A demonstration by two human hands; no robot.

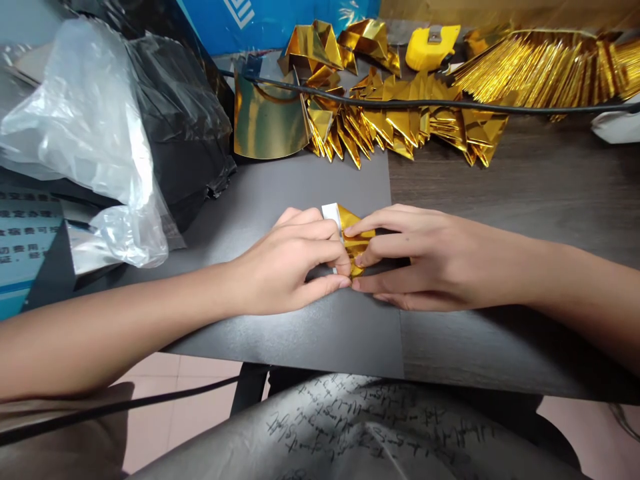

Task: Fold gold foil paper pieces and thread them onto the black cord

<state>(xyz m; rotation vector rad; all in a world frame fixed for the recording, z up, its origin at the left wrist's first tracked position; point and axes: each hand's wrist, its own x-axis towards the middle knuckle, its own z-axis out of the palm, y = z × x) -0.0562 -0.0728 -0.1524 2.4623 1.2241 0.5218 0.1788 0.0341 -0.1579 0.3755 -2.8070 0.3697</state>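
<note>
A small sheet of gold foil paper [356,248], white on its back side, lies partly folded on the grey desk surface. My left hand [305,260] grips its left edge, fingers curled and thumb low near the bottom corner. From the right, my right hand [425,257] presses fingertips onto the gold side and holds it down. Its thumb tip is near the bottom corner, close to my left thumb. Fingers cover much of the paper, so its exact folds are hidden.
Folded gold foil pieces [400,120] and a fanned stack of gold foil [545,70] lie at the back. A curved gold sheet [270,120], a yellow tape measure [431,48] and a black cable [400,103] are there too. Plastic bags [100,127] stand at left.
</note>
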